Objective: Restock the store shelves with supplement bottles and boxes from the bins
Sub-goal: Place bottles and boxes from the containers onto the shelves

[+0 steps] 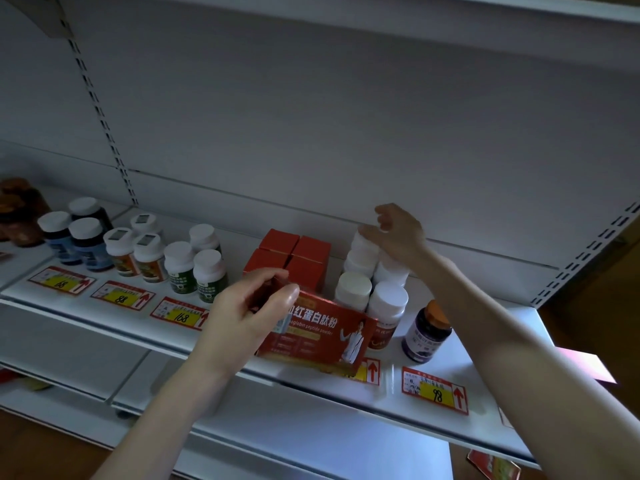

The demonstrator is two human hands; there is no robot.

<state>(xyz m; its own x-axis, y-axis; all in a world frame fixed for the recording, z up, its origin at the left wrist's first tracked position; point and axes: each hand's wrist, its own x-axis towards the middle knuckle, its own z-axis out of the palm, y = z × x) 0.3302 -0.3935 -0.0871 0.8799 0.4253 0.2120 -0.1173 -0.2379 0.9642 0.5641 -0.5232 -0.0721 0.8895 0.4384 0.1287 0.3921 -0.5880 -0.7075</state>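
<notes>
My left hand (249, 313) grips the left end of a flat red box (322, 336) with white lettering, held just above the front edge of the white shelf (433, 427). Behind it stand several small red boxes (294, 256). My right hand (398, 233) hovers with loosely bent fingers over the stacked white-capped bottles (370, 271) to the right of them, its fingertips at the top cap. A dark bottle with an orange cap (427, 332) stands alone further right.
To the left stand rows of white-capped bottles: green-labelled (194, 268), orange-labelled (135, 254) and blue (76, 240). Price tags (434, 389) line the shelf front. A lower shelf (311, 445) juts out beneath. Brown jars (19, 213) sit far left.
</notes>
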